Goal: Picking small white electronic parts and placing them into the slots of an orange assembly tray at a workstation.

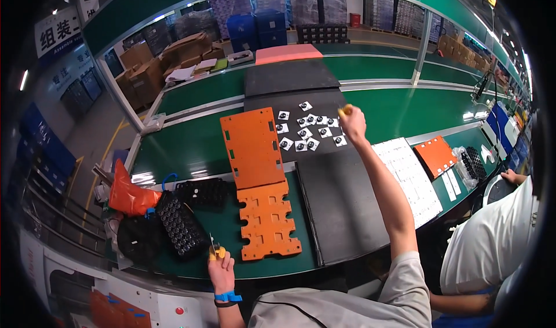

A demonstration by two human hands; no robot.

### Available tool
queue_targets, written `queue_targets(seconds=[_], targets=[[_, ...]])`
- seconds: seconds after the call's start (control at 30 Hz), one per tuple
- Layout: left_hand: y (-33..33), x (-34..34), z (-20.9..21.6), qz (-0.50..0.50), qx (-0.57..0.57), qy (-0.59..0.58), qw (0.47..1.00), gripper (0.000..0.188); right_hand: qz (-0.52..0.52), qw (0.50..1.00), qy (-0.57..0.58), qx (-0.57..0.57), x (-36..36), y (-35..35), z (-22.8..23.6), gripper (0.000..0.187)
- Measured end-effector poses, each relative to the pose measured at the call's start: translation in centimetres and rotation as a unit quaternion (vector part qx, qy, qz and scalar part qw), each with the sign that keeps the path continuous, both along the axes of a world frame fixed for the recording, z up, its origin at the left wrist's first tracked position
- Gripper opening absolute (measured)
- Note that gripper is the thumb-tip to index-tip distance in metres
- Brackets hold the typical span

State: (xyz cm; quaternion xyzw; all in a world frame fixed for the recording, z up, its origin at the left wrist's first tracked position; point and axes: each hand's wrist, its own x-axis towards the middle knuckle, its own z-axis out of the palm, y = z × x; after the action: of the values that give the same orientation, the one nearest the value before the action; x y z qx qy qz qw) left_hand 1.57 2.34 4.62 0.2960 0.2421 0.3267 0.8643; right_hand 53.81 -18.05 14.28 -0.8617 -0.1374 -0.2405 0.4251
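My left hand (220, 270), with yellow finger covers and a blue wrist strap, pinches a small thin silver-and-dark piece (213, 243) by the table's front edge. It is too small to name. My right hand (353, 125) reaches far forward, fingers drawn together, beside a scatter of small white square pieces with black round centres (324, 132). Whatever its fingers hold, if anything, is hidden. Those pieces lie on a dark mat (263, 99). Between my arms stretch a flat orange panel (253, 148) and an orange notched tray (267, 221), end to end.
Black trays of round cups (182, 226) and an orange bag (132, 192) lie at the left. A black board (341, 206) and a white printed sheet (409, 180) are to the right. Another person's sleeve (489, 235) is close at the right. A metal post (423, 50) stands behind.
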Motion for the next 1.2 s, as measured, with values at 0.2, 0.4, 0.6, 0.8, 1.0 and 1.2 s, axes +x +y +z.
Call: queue_targets(seconds=[0.2, 0.4, 0.6, 0.8, 1.0, 1.2], targets=[[1.1, 0.0, 0.4, -0.035, -0.067, -0.037, 0.996, 0.019, 0.075, 0.89, -0.166, -0.417, 4.0, -0.9, -7.4, 0.008], [0.3, 1.7, 1.6, -0.036, -0.109, -0.054, 0.992, 0.02, 0.008, 0.799, -0.202, -0.566, 6.5, 2.8, -10.8, 0.016], [-0.8, 4.0, 4.5, -0.109, -0.156, -0.078, 0.979, 0.019, -0.025, 0.876, -0.096, -0.471, 5.9, 2.8, -8.9, 0.013], [-2.3, 5.6, 6.5, -0.314, -0.24, -0.071, 0.916, 0.017, 0.371, 0.919, -0.007, -0.137, -13.8, 4.5, 3.8, 0.024], [-5.3, 7.8, 5.8, -0.492, -0.241, -0.026, 0.836, 0.025, 0.723, 0.668, 0.015, -0.177, -23.9, 1.9, 3.1, 0.029], [-5.9, 7.8, 5.8, -0.492, -0.198, 0.005, 0.848, 0.034, 0.653, 0.743, 0.01, -0.146, -21.4, 0.6, 3.3, 0.014]])
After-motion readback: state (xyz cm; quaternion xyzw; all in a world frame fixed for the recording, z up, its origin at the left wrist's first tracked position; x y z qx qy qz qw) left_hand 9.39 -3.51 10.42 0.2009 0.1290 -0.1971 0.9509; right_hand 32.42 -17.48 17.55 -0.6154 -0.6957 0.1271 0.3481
